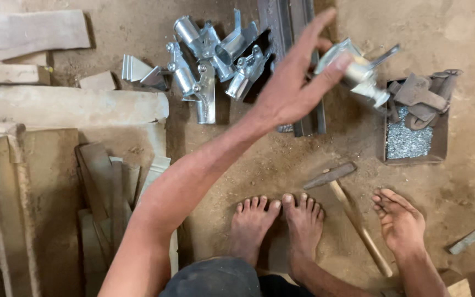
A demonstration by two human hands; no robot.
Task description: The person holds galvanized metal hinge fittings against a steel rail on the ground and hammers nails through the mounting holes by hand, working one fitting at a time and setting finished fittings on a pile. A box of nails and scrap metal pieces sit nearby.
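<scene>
Dirt floor point(259, 165), wood scraps at left. Your left hand point(292, 82) raised, fingers spread, grip released, just beside galvanized metal fitting point(353, 69) above box of nails point(410, 140). Your right hand point(399, 220) open, resting on floor near hammer point(347, 203). More fittings point(210, 60) piled beyond.

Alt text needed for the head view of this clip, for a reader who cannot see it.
A person's left hand reaches, fingers spread, beside a shiny metal fitting above a dirt floor. The right hand hangs open near a wooden-handled hammer, beside bare feet, with a pile of metal fittings beyond.
</scene>
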